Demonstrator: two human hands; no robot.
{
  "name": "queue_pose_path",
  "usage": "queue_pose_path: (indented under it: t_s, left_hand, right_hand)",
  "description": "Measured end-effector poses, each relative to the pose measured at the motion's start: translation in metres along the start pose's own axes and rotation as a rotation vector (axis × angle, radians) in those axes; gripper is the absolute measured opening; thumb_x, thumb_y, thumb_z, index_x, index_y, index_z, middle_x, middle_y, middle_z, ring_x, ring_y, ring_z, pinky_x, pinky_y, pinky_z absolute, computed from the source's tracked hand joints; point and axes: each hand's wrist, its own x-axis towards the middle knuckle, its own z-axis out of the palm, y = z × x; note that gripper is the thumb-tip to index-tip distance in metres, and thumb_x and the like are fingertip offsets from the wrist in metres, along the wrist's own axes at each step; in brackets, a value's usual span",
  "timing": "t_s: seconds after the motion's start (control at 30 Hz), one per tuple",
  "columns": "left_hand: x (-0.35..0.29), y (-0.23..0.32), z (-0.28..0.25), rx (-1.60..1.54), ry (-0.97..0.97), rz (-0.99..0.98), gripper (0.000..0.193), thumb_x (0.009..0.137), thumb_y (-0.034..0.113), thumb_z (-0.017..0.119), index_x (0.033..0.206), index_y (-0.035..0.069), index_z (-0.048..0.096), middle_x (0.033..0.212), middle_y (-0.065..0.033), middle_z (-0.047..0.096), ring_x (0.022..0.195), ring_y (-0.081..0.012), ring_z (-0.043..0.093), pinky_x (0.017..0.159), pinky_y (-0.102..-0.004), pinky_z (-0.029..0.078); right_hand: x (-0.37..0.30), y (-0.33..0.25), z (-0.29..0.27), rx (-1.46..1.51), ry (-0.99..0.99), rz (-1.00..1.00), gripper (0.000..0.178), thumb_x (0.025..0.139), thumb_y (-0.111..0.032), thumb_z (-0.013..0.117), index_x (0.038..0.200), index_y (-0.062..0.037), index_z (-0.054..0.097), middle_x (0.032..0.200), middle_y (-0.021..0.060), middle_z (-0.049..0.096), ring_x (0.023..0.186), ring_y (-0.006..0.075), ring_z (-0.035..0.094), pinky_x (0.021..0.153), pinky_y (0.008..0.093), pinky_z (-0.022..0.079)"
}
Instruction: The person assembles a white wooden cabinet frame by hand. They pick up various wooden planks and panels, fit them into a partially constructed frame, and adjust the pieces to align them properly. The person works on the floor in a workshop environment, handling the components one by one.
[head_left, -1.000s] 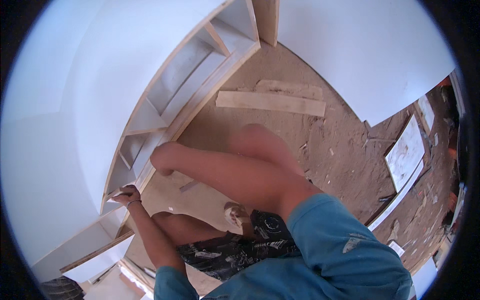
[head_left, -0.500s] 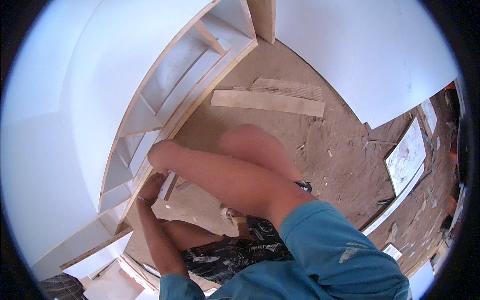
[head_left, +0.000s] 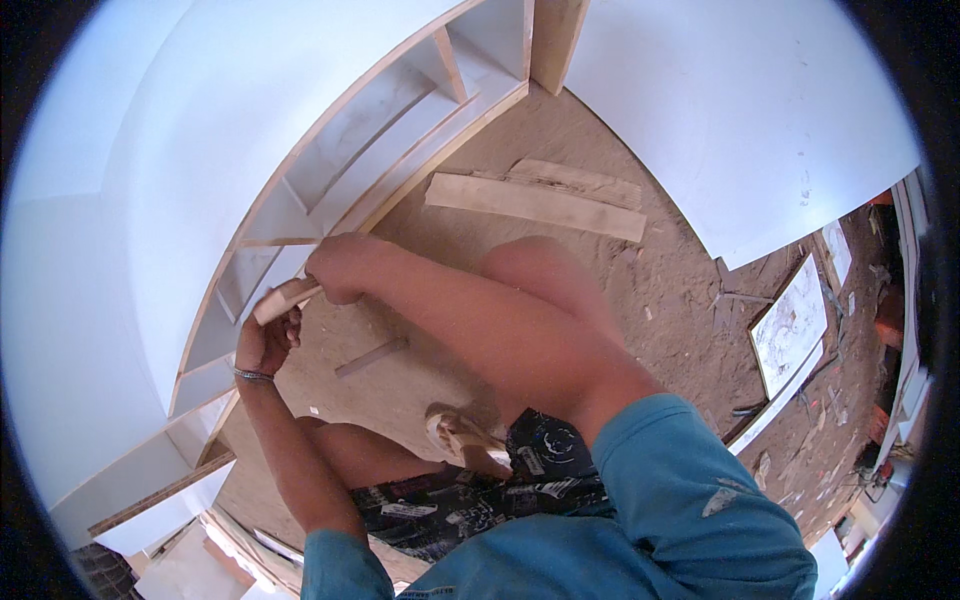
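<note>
A short pale piece of wood (head_left: 288, 299) is held between my two hands, beside the open front of a white cabinet frame (head_left: 318, 190). My left hand (head_left: 265, 343), with a bracelet at the wrist, is closed around its near end, fingers curled below it. At the other end, my right hand (head_left: 347, 266) is closed, its fingertips mostly hidden behind the hand. The cabinet frame has wooden edges and several compartments, and both hands are close to its lower edge.
Two pale boards (head_left: 535, 205) lie on the brown dirt floor ahead. A narrow strip (head_left: 371, 357) rests near my foot. A large white panel (head_left: 740, 120) stands at the far right, with a stained white board (head_left: 790, 325) and scraps beyond my right arm.
Both hands have shifted, the left one upward and to the left. The piece of wood has been lifted and turned, so it now shows above my left hand.
</note>
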Motion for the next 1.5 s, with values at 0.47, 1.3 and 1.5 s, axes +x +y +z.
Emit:
queue_pose_path:
  t_s: [0.47,1.3,1.5]
  left_hand:
    - [-0.03,0.009,-0.023,0.533,0.764,-0.013,0.044,0.094,0.033,0.066,0.119,-0.003,0.058,0.089,-0.0118,0.07,0.073,-0.0151,0.065,0.066,-0.0272,0.053]
    - [-0.095,-0.035,-0.155,-0.252,1.234,0.712,0.063,0.089,-0.001,0.06,0.147,0.001,0.037,0.136,-0.0248,0.056,0.117,-0.0296,0.06,0.096,-0.0365,0.054]
    - [-0.086,-0.021,-0.152,-0.192,1.396,0.741,0.055,0.086,0.0,0.063,0.137,-0.01,0.046,0.12,-0.0278,0.063,0.106,-0.0289,0.066,0.083,-0.0341,0.06]
  right_hand:
    - [0.052,0.057,0.05,-0.044,-0.2,0.01,0.03,0.077,-0.027,0.068,0.096,-0.0046,0.074,0.097,0.0214,0.071,0.088,0.0345,0.069,0.076,0.0474,0.052]
    - [0.055,-0.018,-0.003,0.009,0.572,0.069,0.057,0.095,-0.038,0.063,0.133,0.003,0.054,0.121,0.0251,0.065,0.109,0.0311,0.067,0.089,0.04,0.054]
    - [0.091,-0.04,0.007,-0.271,0.651,0.096,0.046,0.091,-0.038,0.058,0.089,0.0059,0.072,0.08,0.029,0.068,0.079,0.0426,0.07,0.078,0.0482,0.057]
